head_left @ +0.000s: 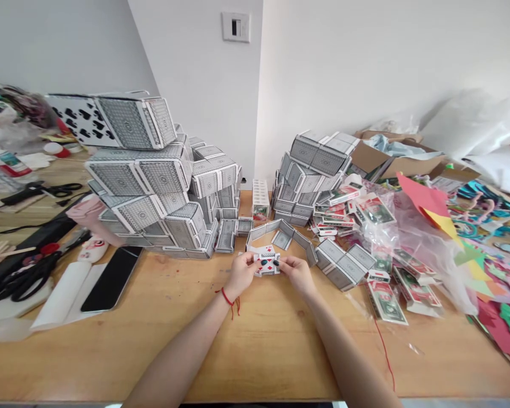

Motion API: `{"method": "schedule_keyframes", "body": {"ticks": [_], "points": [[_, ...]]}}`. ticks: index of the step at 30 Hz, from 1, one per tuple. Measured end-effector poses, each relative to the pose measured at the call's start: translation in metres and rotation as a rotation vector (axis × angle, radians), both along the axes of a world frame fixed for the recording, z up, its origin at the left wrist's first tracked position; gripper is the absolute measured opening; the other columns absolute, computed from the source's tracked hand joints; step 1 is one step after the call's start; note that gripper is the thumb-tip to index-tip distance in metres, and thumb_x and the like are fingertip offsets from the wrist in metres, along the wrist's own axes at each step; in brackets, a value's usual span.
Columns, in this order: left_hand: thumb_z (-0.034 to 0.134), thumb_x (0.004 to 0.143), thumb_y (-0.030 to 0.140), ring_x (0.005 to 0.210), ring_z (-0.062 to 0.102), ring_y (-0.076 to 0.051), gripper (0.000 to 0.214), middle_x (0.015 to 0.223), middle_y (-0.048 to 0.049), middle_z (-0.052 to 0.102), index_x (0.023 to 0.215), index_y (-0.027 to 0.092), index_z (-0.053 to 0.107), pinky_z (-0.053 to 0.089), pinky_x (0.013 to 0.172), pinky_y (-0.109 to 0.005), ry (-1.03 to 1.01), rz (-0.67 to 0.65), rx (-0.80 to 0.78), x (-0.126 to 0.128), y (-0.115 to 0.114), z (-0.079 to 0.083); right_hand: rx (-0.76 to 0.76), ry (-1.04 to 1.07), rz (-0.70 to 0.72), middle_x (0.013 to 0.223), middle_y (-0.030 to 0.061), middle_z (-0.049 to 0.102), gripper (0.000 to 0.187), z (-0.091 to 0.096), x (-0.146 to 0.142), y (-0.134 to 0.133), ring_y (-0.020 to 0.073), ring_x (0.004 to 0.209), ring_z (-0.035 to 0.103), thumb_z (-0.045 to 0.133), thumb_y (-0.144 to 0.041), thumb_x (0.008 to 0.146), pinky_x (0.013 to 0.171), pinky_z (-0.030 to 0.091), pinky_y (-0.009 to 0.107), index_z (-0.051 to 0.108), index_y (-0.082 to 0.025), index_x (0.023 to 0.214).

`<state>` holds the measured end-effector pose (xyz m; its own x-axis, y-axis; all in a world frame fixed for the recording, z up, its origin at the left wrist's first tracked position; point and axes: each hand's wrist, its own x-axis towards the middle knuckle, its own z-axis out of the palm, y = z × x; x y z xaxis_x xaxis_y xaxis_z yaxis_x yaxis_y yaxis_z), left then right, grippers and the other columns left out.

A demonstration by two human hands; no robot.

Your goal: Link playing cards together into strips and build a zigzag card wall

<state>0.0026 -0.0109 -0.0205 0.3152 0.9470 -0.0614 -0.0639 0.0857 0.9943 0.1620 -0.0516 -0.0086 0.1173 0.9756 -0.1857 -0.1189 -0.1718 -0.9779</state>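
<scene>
Between my two hands is a playing card (267,265), its face with red diamonds turned toward me. My left hand (243,272) pinches its left edge, and my right hand (297,273) pinches the right edge. Just beyond lies a curved chain of joined grey-backed cards (263,230) standing on edge on the table. A folded card block (344,263) rests to the right of my right hand. Stacks of folded card blocks rise at the left (142,212) and at the back right (295,184).
Red and green card boxes (386,300) and clear plastic wrap pile up on the right, near colored paper (429,204). A black phone (113,279), black scissors (28,280) and a white roll (62,294) lie on the left. A cardboard box (395,164) stands behind.
</scene>
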Motion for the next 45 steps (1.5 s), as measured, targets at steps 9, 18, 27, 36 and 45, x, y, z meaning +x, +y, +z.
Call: {"method": "schedule_keyframes", "body": {"ticks": [9,18,27,36,45], "points": [[0.056,0.067,0.021,0.063,0.053,-0.012,0.011,0.067,-0.0005,0.059,0.074,0.014,0.062,0.042,0.057,-0.021,0.117,0.023,0.191,0.001,-0.004,0.008,0.139,-0.176,0.077,0.056,-0.0033,0.055,0.028,0.005,0.002,-0.004,0.0103,0.044,0.049,0.063,-0.035,0.066,0.044,0.042,0.024,0.060,-0.017,0.088],[0.056,0.072,0.025,0.067,0.057,-0.014,0.014,0.076,-0.0037,0.065,0.079,0.016,0.064,0.044,0.060,-0.024,0.184,0.197,0.261,0.001,-0.007,0.010,0.000,-0.058,0.395,0.060,-0.0013,0.061,0.024,0.001,-0.018,-0.011,0.0124,0.047,0.059,0.060,-0.035,0.071,0.042,0.046,0.022,0.046,-0.018,0.080],[0.057,0.072,0.025,0.082,0.059,-0.017,0.024,0.092,-0.0063,0.065,0.094,0.017,0.061,0.046,0.070,-0.027,0.113,0.209,0.236,0.006,-0.012,0.015,0.004,0.256,0.343,0.061,-0.0014,0.058,0.034,-0.003,-0.030,-0.010,0.0117,0.045,0.059,0.058,-0.046,0.073,0.039,0.048,0.021,0.045,-0.015,0.082],[0.041,0.083,0.027,0.083,0.054,-0.015,0.017,0.088,-0.0038,0.058,0.086,0.018,0.055,0.042,0.074,-0.024,0.195,0.254,0.343,0.012,-0.026,0.020,0.088,0.366,0.203,0.066,-0.0015,0.060,0.037,0.009,-0.032,-0.010,0.0121,0.051,0.061,0.061,-0.038,0.074,0.045,0.050,0.022,0.042,-0.020,0.100],[0.035,0.083,0.025,0.072,0.054,-0.014,0.019,0.078,-0.0020,0.058,0.083,0.018,0.052,0.043,0.065,-0.024,0.212,0.295,0.273,0.016,-0.025,0.021,0.063,0.429,0.267,0.059,-0.0039,0.058,0.035,0.004,-0.038,-0.013,0.0117,0.043,0.059,0.054,-0.042,0.078,0.036,0.046,0.019,0.036,-0.021,0.099]]}}
